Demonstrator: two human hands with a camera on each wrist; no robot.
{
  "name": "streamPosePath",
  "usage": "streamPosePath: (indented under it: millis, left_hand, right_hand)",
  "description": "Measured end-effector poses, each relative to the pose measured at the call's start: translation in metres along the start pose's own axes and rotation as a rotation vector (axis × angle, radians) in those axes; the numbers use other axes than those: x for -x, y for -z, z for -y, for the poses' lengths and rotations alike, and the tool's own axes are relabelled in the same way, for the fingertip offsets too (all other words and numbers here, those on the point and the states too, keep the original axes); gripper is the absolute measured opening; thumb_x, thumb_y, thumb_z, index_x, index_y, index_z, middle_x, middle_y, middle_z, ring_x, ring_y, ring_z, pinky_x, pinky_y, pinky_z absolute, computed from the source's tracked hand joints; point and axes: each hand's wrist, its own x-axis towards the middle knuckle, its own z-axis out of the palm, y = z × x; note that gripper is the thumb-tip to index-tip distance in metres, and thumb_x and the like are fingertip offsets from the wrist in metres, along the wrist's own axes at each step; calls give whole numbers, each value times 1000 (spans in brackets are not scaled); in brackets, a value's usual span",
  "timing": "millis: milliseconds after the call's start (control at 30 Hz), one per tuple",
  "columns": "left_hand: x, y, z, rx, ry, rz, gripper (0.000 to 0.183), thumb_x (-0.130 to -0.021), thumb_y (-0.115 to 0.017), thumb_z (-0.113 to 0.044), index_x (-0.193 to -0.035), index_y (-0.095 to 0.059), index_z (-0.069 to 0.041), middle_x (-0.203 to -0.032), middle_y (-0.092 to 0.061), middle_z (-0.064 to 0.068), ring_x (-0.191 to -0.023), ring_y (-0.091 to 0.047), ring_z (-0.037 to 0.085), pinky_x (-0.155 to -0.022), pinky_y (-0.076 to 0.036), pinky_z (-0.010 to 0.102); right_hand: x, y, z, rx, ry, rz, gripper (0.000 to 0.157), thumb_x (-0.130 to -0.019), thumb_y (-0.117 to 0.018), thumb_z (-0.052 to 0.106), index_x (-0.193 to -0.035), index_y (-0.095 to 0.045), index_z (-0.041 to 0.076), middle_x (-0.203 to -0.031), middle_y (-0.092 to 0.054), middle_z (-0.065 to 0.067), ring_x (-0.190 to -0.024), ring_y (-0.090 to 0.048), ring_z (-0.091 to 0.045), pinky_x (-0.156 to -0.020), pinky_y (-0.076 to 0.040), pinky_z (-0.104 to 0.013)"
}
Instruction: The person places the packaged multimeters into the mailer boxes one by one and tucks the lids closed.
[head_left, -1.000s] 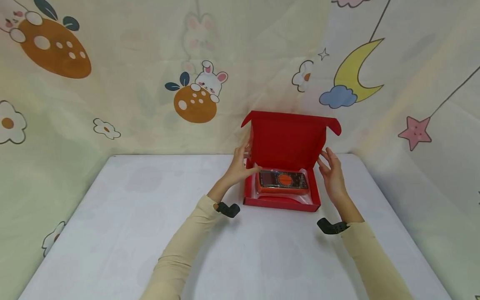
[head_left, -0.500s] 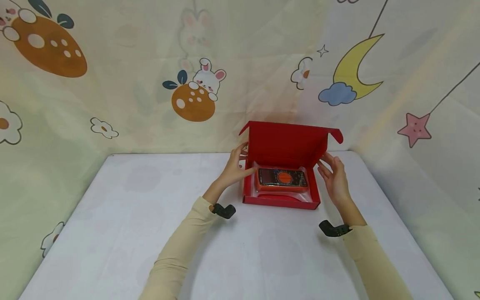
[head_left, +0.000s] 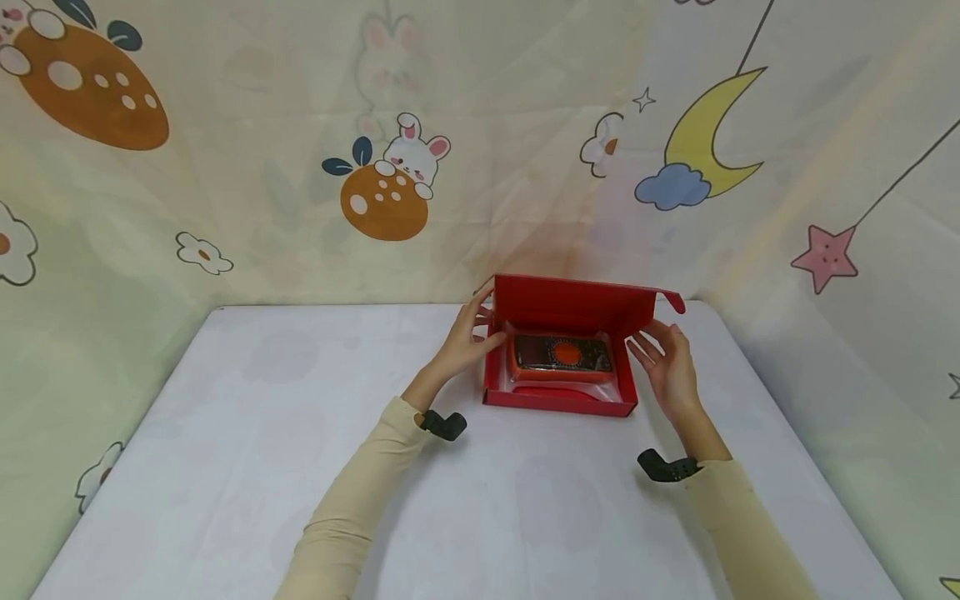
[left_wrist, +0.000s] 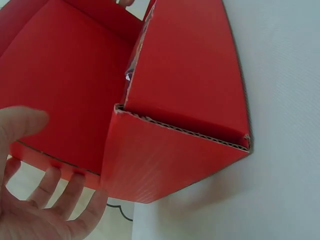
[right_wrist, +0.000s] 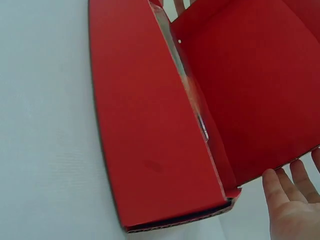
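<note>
Box (head_left: 558, 402), red, its lid (head_left: 573, 302) partly raised, sits on the worktop (head_left: 300, 375) between left hand (head_left: 460, 340) and right hand (head_left: 670, 367), fingers loosely extended at the lid's sides.

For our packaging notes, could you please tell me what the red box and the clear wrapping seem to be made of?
Red box: corrugated cardboard, smooth and fairly matte; fluted layers show at its cut edge. Clear wrapping: probably thin plastic film, glossy; see-through with pale highlights.

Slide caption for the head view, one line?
Left hand and right hand flank an open red box holding a multimeter.
</note>
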Motion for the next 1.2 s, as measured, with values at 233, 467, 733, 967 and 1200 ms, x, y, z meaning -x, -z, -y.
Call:
streamPosePath:
  millis: [233, 467, 733, 967, 1200]
  left_hand:
    - [3, 2, 7, -28, -31, -22, 55, -93, -46, 0, -143, -29, -13, -119, -47, 21, -112, -55, 36, -86, -52, 45]
    - [7, 4, 10, 53, -3, -1, 47, -97, -42, -5, -143, -32, -14, -130, -46, 18, -112, -55, 35, -85, -50, 48]
    - [10, 2, 10, 39, 25, -94, 33, -100, -40, -17, -130, -50, -9, -127, -55, 11, -116, -53, 25, -95, -47, 41]
    - [17, 4, 3, 69, 98, -61, 41, -101, -35, -32, -133, -48, -10, -130, -53, 13, -117, -53, 28, -92, -50, 40]
    - [34, 13, -8, 94, 117, -58, 40, -99, -39, -34, -133, -48, -17, -130, -52, 9, -112, -56, 25, -84, -52, 35]
  right_hand:
    - [5, 4, -6, 46, -13, 4, 49, -100, -27, 44, -140, -31, 15, -138, -40, 2, -130, -40, -23, -104, -33, -30]
    - [10, 9, -10, 19, -18, -4, 40, -101, -27, 40, -127, -45, 16, -131, -49, 6, -126, -44, -21, -98, -43, -22]
    - [14, 17, -13, 62, -96, 32, 42, -100, -25, 45, -131, -41, 22, -131, -44, 10, -120, -47, -8, -115, -23, -37]
    - [17, 21, -12, 70, -37, 50, 41, -102, -25, 37, -136, -38, 18, -119, -56, 12, -106, -56, -3, -92, -46, -18]
    - [29, 26, -3, 282, 113, 118, 44, -101, -33, 22, -143, -29, 8, -136, -41, 2, -114, -49, -6, -89, -47, -15]
